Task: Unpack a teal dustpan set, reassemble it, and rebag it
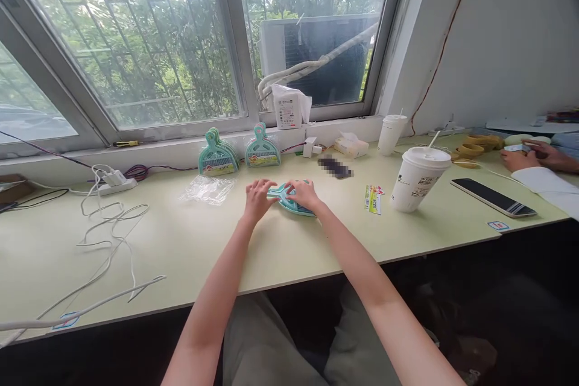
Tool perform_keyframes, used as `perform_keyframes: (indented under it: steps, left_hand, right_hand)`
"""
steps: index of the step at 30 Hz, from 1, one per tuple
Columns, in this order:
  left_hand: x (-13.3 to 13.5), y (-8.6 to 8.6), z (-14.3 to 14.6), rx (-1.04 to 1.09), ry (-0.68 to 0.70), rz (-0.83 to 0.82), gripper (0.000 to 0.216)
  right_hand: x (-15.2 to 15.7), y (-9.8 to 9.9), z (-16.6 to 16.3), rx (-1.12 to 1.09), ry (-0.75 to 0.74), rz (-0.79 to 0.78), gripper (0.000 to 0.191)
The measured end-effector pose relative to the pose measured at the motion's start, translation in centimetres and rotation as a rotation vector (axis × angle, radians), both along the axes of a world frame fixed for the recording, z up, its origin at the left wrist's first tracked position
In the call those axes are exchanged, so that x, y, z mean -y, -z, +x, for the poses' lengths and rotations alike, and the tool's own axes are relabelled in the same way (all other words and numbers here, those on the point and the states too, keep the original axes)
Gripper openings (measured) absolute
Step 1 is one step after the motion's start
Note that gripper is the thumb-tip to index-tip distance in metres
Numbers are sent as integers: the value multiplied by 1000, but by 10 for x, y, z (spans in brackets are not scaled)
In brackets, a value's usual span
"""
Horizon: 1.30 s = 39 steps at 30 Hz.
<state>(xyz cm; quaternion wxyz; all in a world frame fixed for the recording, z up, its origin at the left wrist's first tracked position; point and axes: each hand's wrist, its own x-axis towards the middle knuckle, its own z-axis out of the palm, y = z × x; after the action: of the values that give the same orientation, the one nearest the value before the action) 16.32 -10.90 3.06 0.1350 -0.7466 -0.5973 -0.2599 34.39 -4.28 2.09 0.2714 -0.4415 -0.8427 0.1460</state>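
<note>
A small teal dustpan [296,208] lies flat on the desk in front of me, its handle pointing left. My left hand [259,196] is curled at the handle end, thumb and fingers closed around it. Over the pan's body, my right hand [304,193] grips with bent fingers and thumb, hiding part of it. Behind stand two upright groups of similar teal dustpans with brushes, a left stack [218,154] and a right stack [262,148], both carrying printed labels. Crumpled clear plastic wrapping [208,190] lies left of my hands. Colourful printed cards [374,199] rest to the right.
A large white cup [418,181] with a straw, a smaller cup [391,134] and a phone [493,196] stand or lie to the right. White cables [108,223] sprawl at left by a power strip [118,186]. Another person's hands [538,157] are at far right.
</note>
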Motion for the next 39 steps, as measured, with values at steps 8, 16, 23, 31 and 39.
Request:
perform_keyframes:
  steps: [8,16,23,31,39]
  left_hand:
    - [-8,15,-9,-184,74,-133,52]
    - [-8,17,-5,-360,256,-5,39]
    - [-14,23,4,-433,112,-169,35]
    - [-14,15,12,-416,54,-267,28]
    - [-15,25,2,-227,153,-175,32]
  right_hand:
    - [-1,7,0,-30,5,12,27]
    - [-1,7,4,-44,-6,-3,23]
    - [-4,6,-1,65,37,56,19]
    - [-9,4,-2,126,8,49,22]
    - [-5,-3,7,186,14,64,19]
